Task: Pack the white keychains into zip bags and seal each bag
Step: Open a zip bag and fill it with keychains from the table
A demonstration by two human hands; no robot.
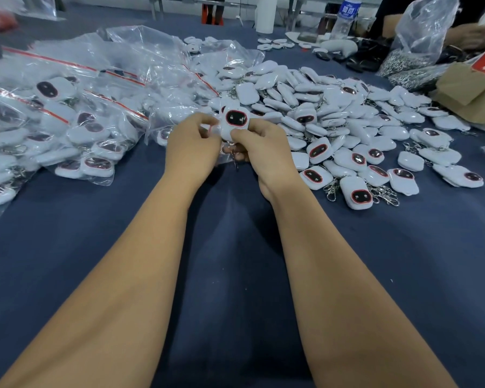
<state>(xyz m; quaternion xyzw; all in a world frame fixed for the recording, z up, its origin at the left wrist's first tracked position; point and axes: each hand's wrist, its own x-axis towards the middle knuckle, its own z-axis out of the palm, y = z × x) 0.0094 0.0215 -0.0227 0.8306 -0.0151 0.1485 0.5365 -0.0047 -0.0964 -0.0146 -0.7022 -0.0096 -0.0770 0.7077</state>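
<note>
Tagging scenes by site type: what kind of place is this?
Probably a small packing workshop: a heap of loose white keychains on a blue cloth table, filled zip bags piled left, and a bag of metal clasps far right.

White keychains (345,119) carry dark, red-rimmed faces; clear bags (76,102) have red zip strips; the tablecloth (235,261) is navy.

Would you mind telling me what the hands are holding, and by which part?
Both hands pinch one white keychain: right hand at its lower edge, left hand at its left side.
</note>
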